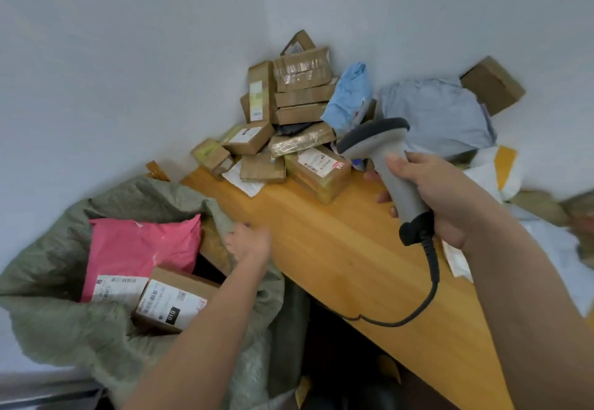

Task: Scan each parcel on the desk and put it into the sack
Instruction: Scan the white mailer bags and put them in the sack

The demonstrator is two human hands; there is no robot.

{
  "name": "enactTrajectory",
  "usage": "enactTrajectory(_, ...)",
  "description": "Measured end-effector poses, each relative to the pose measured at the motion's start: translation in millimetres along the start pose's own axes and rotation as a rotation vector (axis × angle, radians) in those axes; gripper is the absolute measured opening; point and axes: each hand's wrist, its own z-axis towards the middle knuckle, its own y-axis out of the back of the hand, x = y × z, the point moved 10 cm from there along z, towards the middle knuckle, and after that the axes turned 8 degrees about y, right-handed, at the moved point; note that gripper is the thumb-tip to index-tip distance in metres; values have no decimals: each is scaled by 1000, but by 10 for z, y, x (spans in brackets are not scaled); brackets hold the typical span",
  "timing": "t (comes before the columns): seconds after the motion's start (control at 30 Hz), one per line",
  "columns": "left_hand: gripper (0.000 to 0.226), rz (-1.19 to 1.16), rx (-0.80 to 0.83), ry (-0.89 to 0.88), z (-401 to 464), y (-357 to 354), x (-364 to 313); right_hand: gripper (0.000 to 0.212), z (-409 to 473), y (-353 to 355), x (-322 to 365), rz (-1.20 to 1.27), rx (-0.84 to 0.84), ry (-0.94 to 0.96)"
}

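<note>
Our right hand grips the scanner over the bench. Our left hand hangs relaxed, fingers apart, above the sack holding a pink parcel. Boxes pile far.

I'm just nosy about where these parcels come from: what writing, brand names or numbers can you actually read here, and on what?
"OIO" or similar, white on a black patch, seen upside down: label of the cardboard box in the sack; uncertain.
Pink mailer label: barcodes and print, too blurred.
Labelled box on the desk: too small to read.
Other pile labels: unreadable.
Scanner: no text visible.
</note>
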Motion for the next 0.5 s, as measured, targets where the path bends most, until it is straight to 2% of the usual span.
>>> enactTrajectory(0.33, 16, 13, 302, -180, -1161, -1738, -567, 28, -378, 2040, -115, 133, -243, 6)
enactTrajectory(0.43, 20, 111, 483, -207, -1699, -2493, -621, 27, -490, 2754, -229, 151, -311, 12)
enactTrajectory(0.5, 14, 172, 621, -194, -2113, -2984, -574, 26, -552, 3210, -351, 156, -369, 4)
